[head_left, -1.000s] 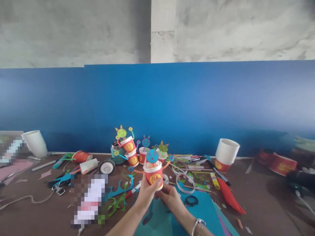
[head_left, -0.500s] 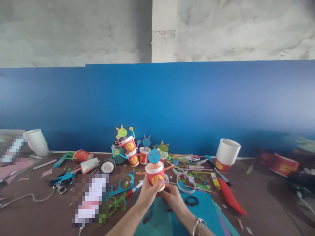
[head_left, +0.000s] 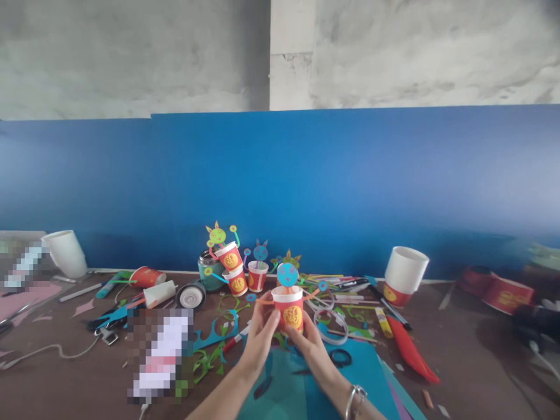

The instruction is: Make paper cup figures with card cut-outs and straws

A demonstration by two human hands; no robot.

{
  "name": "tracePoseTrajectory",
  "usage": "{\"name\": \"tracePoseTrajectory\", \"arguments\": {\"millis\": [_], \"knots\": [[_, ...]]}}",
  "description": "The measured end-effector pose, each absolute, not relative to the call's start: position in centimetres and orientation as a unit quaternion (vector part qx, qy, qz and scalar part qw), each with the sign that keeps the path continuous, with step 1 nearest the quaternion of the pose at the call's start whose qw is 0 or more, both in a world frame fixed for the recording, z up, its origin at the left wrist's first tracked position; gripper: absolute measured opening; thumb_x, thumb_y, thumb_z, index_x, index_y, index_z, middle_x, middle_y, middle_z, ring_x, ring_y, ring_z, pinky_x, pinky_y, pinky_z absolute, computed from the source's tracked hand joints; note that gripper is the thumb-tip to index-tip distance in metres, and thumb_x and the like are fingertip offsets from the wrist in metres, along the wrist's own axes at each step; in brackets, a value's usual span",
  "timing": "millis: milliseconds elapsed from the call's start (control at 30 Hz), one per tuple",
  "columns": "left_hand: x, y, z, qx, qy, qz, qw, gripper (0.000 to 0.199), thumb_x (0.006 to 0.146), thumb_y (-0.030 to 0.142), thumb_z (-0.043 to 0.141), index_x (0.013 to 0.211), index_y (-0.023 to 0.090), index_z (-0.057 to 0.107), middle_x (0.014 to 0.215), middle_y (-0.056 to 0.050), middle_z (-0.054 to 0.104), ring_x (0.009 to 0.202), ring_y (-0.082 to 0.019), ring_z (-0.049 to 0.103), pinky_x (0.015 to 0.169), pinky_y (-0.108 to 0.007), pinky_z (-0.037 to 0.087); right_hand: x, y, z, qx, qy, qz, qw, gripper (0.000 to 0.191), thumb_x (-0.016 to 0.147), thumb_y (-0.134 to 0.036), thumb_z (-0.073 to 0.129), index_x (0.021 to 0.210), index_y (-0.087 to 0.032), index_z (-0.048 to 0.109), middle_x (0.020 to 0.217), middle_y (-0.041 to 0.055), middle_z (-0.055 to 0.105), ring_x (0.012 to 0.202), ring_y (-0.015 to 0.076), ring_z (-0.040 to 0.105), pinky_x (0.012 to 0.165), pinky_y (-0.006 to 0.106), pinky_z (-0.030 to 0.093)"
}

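A red and white paper cup (head_left: 289, 303) with a gold emblem is held upright in front of me. My left hand (head_left: 263, 332) wraps its left side, thumb on the front. From the right, my right hand (head_left: 308, 338) grips its lower part. A round blue paper face (head_left: 287, 275) stands up from the cup, and orange paper arms reach out on both sides, the right one ending in a small blue disc (head_left: 322, 286). Black-handled scissors (head_left: 340, 357) lie on blue paper (head_left: 363, 385) below my hands, partly hidden.
Behind are finished cup figures: stacked cups (head_left: 235, 281) with a yellow-green face and a cup (head_left: 257, 277) with a blue one. White tape rolls (head_left: 331, 326), a glue stick (head_left: 384, 322), a red pointed object (head_left: 411, 350), green scraps (head_left: 207, 361) and a cup stack (head_left: 405, 271) lie around.
The cup has moved right and slightly up, turning a little so its emblem faces me. My right hand has come up from beneath to its right side; more of the scissors shows.
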State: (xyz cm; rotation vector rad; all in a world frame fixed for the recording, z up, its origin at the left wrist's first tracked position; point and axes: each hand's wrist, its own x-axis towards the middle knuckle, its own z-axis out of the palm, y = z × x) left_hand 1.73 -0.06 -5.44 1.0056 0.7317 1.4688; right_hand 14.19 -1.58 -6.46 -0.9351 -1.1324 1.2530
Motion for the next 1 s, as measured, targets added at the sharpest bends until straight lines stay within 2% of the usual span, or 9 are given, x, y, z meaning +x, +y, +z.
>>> {"name": "tracePoseTrajectory", "arguments": {"millis": [67, 167, 333, 433, 567, 767, 833, 900, 1000], "knots": [[1.2, 0.6, -5.4, 0.408, 0.325, 0.656, 0.545, 0.041, 0.073, 0.043, 0.07, 0.104, 0.018, 0.064, 0.108, -0.009, 0.068, 0.103, -0.024, 0.062, 0.085, -0.031, 0.049, 14.3, -1.6, -6.3, -0.413, -0.467, 0.535, 0.57, 0.052, 0.069, -0.045, 0.072, 0.111, -0.019, 0.057, 0.108, 0.0075, 0.065, 0.1, 0.0246, 0.059, 0.084, 0.032, 0.048], [0.8, 1.4, -5.4, 0.373, 0.325, 0.659, 0.567, 0.034, 0.073, 0.044, 0.069, 0.091, 0.015, 0.069, 0.085, -0.007, 0.073, 0.083, -0.021, 0.067, 0.073, -0.028, 0.05, 14.2, -1.6, -6.3, -0.415, -0.456, 0.552, 0.561, 0.052, 0.069, -0.043, 0.072, 0.112, -0.019, 0.058, 0.106, 0.0068, 0.067, 0.097, 0.0237, 0.06, 0.083, 0.032, 0.049], [0.7, 1.8, -5.2, 0.292, 0.293, 0.659, 0.628, 0.033, 0.057, 0.039, 0.082, 0.074, 0.015, 0.069, 0.063, 0.0, 0.068, 0.056, -0.012, 0.061, 0.059, -0.023, 0.047, 14.1, -1.6, -6.3, -0.411, -0.45, 0.573, 0.548, 0.049, 0.063, -0.038, 0.073, 0.107, -0.019, 0.062, 0.099, 0.0055, 0.07, 0.098, 0.0265, 0.061, 0.085, 0.035, 0.049], [0.7, 1.7, -5.2, 0.294, 0.279, 0.654, 0.638, 0.03, 0.059, 0.038, 0.081, 0.065, 0.014, 0.064, 0.06, 0.001, 0.066, 0.053, -0.01, 0.059, 0.057, -0.021, 0.046, 14.3, -1.6, -6.2, -0.409, -0.451, 0.583, 0.538, 0.057, 0.065, -0.044, 0.072, 0.115, -0.02, 0.06, 0.11, 0.0064, 0.068, 0.109, 0.0283, 0.057, 0.092, 0.038, 0.046], [0.7, 1.6, -5.5, 0.288, 0.297, 0.637, 0.65, 0.029, 0.061, 0.038, 0.08, 0.066, 0.015, 0.062, 0.059, 0.002, 0.064, 0.053, -0.01, 0.059, 0.056, -0.021, 0.046, 14.8, -1.9, -5.4, -0.432, -0.446, 0.526, 0.581, 0.061, 0.077, -0.061, 0.054, 0.127, -0.026, 0.053, 0.134, 0.0034, 0.053, 0.13, 0.0237, 0.039, 0.106, 0.037, 0.034], [0.9, 1.6, -6.1, 0.299, 0.303, 0.626, 0.654, 0.028, 0.063, 0.036, 0.079, 0.067, 0.015, 0.062, 0.056, 0.003, 0.061, 0.052, -0.01, 0.058, 0.055, -0.021, 0.045, 16.1, -1.9, -4.7, -0.483, -0.441, 0.442, 0.614, 0.063, 0.076, -0.068, 0.05, 0.122, -0.026, 0.059, 0.136, 0.0038, 0.051, 0.138, 0.0236, 0.025, 0.112, 0.037, 0.026], [0.8, 1.8, -6.2, 0.297, 0.304, 0.629, 0.65, 0.028, 0.062, 0.036, 0.08, 0.065, 0.015, 0.062, 0.056, 0.003, 0.061, 0.052, -0.009, 0.056, 0.054, -0.02, 0.043, 16.3, -1.4, -5.1, -0.5, -0.42, 0.447, 0.612, 0.059, 0.072, -0.068, 0.054, 0.114, -0.028, 0.063, 0.134, 0.0032, 0.053, 0.137, 0.0251, 0.028, 0.11, 0.038, 0.029], [0.7, 2.0, -6.4, 0.298, 0.301, 0.63, 0.651, 0.028, 0.061, 0.035, 0.081, 0.062, 0.014, 0.062, 0.057, 0.003, 0.061, 0.053, -0.008, 0.055, 0.054, -0.019, 0.042, 16.4, -0.8, -5.4, -0.492, -0.383, 0.475, 0.621, 0.055, 0.069, -0.066, 0.059, 0.105, -0.026, 0.066, 0.127, 0.0051, 0.058, 0.129, 0.0276, 0.04, 0.103, 0.039, 0.038], [0.5, 2.1, -6.5, 0.303, 0.296, 0.618, 0.662, 0.029, 0.061, 0.036, 0.081, 0.06, 0.014, 0.061, 0.058, 0.003, 0.06, 0.055, -0.009, 0.055, 0.056, -0.019, 0.041, 16.1, 0.0, -5.4, -0.423, -0.324, 0.547, 0.645, 0.041, 0.064, -0.054, 0.072, 0.089, -0.022, 0.067, 0.095, 0.0049, 0.071, 0.097, 0.0263, 0.063, 0.079, 0.034, 0.051]]}}
